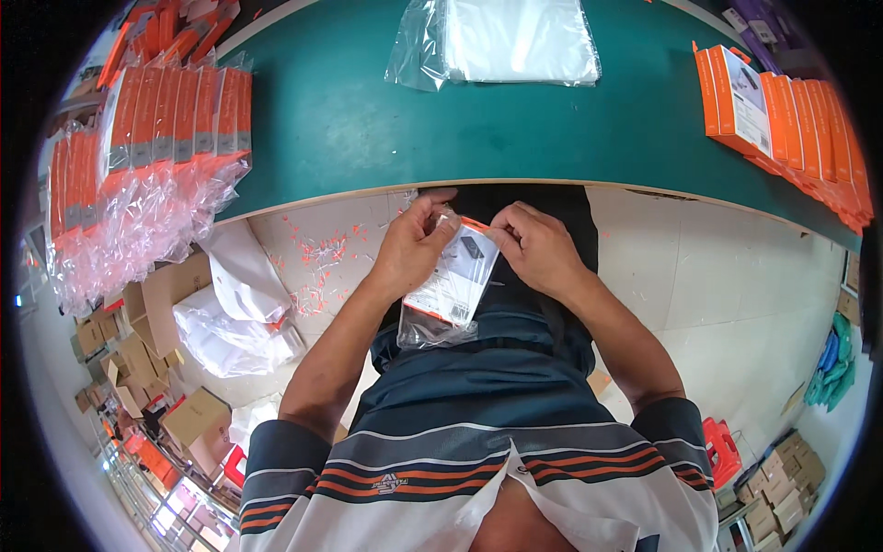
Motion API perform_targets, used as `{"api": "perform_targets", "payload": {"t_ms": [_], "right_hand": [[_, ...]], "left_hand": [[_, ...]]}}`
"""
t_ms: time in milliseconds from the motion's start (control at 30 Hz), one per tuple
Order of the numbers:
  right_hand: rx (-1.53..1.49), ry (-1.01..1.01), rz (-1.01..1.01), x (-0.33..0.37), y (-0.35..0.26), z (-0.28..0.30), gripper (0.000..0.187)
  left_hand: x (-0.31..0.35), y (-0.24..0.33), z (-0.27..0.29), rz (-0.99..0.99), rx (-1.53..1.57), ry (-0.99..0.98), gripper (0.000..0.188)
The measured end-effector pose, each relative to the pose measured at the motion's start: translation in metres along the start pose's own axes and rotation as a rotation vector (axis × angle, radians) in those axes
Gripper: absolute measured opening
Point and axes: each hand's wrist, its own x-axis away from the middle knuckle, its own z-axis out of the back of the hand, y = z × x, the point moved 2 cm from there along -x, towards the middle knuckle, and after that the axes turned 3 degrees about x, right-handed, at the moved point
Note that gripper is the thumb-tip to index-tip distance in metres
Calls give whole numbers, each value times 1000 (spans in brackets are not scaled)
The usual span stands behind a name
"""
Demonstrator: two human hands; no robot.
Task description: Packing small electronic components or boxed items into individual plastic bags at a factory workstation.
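Observation:
Over my lap, just below the table's near edge, a flat white-and-orange box (454, 276) sits tilted inside a clear plastic bag (430, 333). The bag's loose, crinkled end hangs past the box's lower edge. My left hand (418, 241) is closed on the upper left corner of the bagged box, thumb on its face. At the upper right corner, my right hand (541, 247) pinches the top edge with its fingers bent. Under the fingers, the bag's upper end is partly hidden.
Clear plastic bags (520, 44) lie piled on the green table (331, 120). Bagged orange boxes (175, 115) stand in rows at the left, and orange boxes (786, 115) line the right side. Cartons (198, 423) and orange scraps (324, 256) are on the floor.

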Motion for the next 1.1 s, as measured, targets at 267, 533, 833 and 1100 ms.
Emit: {"api": "perform_targets", "payload": {"t_ms": [267,533,833,1100], "right_hand": [[315,-60,397,8,-4,11,14],[23,-108,121,0,6,11,9],[-523,-244,-291,-14,24,-10,21],[-787,-40,-430,6,24,1,12]], "left_hand": [[-5,-22,2,5,-3,-59,10],[1,-6,-5,-161,23,-109,3],[15,16,-16,-71,216,10,28],[66,-35,10,346,208,-304,43]]}}
